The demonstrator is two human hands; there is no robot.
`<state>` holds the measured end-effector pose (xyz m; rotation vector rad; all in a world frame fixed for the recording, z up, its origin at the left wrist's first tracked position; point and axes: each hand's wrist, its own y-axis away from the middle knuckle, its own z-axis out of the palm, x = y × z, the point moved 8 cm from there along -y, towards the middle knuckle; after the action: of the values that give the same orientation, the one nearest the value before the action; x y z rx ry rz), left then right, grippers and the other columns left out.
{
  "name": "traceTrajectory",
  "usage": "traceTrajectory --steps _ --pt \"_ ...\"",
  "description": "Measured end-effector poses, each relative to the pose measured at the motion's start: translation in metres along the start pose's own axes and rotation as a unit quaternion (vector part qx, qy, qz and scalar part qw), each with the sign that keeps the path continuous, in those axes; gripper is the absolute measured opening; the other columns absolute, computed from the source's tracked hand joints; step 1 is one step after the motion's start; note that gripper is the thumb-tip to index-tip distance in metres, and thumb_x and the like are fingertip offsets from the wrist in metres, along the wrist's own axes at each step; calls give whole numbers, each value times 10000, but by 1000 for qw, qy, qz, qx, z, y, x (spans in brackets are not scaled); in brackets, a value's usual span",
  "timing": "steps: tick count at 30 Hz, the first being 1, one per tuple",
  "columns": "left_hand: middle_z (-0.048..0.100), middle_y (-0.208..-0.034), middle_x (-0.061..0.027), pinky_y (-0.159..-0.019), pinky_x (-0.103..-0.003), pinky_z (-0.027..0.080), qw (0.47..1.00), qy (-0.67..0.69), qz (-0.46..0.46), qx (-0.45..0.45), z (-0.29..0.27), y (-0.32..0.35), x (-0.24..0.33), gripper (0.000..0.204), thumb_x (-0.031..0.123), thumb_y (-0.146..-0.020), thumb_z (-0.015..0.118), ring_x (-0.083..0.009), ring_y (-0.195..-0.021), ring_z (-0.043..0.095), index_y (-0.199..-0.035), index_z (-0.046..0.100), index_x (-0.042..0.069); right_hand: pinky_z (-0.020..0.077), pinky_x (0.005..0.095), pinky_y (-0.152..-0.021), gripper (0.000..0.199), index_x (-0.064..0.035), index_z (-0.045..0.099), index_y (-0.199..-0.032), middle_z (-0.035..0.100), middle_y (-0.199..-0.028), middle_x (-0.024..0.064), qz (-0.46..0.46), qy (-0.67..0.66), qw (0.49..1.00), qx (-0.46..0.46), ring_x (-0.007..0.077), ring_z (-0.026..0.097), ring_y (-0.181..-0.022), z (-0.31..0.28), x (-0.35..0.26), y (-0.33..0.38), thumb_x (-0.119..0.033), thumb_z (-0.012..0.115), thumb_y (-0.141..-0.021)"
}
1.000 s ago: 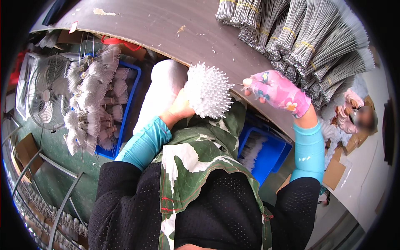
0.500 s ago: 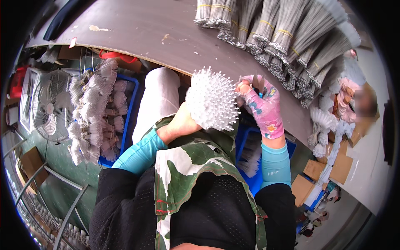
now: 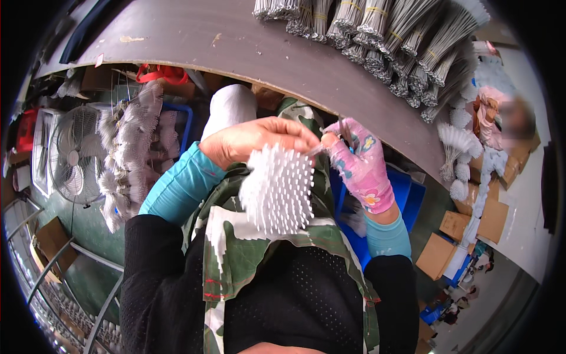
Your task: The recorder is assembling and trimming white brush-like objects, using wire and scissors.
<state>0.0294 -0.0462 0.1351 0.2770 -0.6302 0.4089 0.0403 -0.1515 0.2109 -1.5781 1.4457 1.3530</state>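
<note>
One white bristled bundle [image 3: 277, 192], with many small pale tips, is in front of my body, above the camouflage apron [image 3: 239, 262] and just below my left hand [image 3: 253, 138]. The tips are turned toward me. My left hand is bare; its fingers are bent and close together, and they reach to the fingertips of my right hand [image 3: 359, 162]. I cannot tell if the left fingers pinch the stems of the bundle, because the back of the hand hides them. My right hand wears one pink flowered glove [image 3: 370, 192]. Its fingers are curled closed around one pliers-like tool [image 3: 346, 133], whose narrow dark end points up.

Two turquoise sleeves [image 3: 177, 186] cover my forearms, one on each. Beyond my hands is one brown table [image 3: 247, 47]; on its right part lie more than ten wire bundles [image 3: 374, 26], too overlapped for an exact count. Two blue crates are below the table, one right [image 3: 414, 200] and one left [image 3: 187, 130]. On the left I see one pile of white bundles [image 3: 132, 130] and one fan [image 3: 76, 153]. At the far right sits one co-worker [image 3: 489, 118], near at least three cardboard boxes [image 3: 436, 256].
</note>
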Motion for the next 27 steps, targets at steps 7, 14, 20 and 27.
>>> traceTrajectory --steps 7,14,20,27 --pt "617 -789 10 -631 -171 442 998 0 1 59 12 0 -12 187 134 -900 568 -34 -711 546 -1046 635 39 314 158 -537 377 -46 600 -1027 484 -715 -53 211 -128 962 -115 17 383 -610 -11 23 15 -387 461 -942" --pt "593 -775 19 -654 -174 462 997 -11 42 70 13 -1 -3 234 97 -892 570 -40 -726 552 -1124 596 83 377 199 -569 391 -19 645 -1031 533 -686 -20 174 100 952 -232 54 460 -628 -21 5 14 -362 501 -911" --pt "604 -791 17 -647 -176 468 996 -22 37 75 9 -5 -6 226 74 -886 572 -49 -731 562 -1108 619 78 391 230 -552 367 -6 659 -983 527 -635 -13 160 169 943 -239 70 467 -598 -22 1 6 -339 529 -900" --pt "612 -779 10 -632 -182 474 996 -26 42 78 7 -7 -6 216 67 -882 578 -48 -717 564 -1090 634 76 400 265 -559 278 -5 653 -834 520 -581 12 185 190 939 -218 76 439 -578 -24 -4 1 -266 566 -876"
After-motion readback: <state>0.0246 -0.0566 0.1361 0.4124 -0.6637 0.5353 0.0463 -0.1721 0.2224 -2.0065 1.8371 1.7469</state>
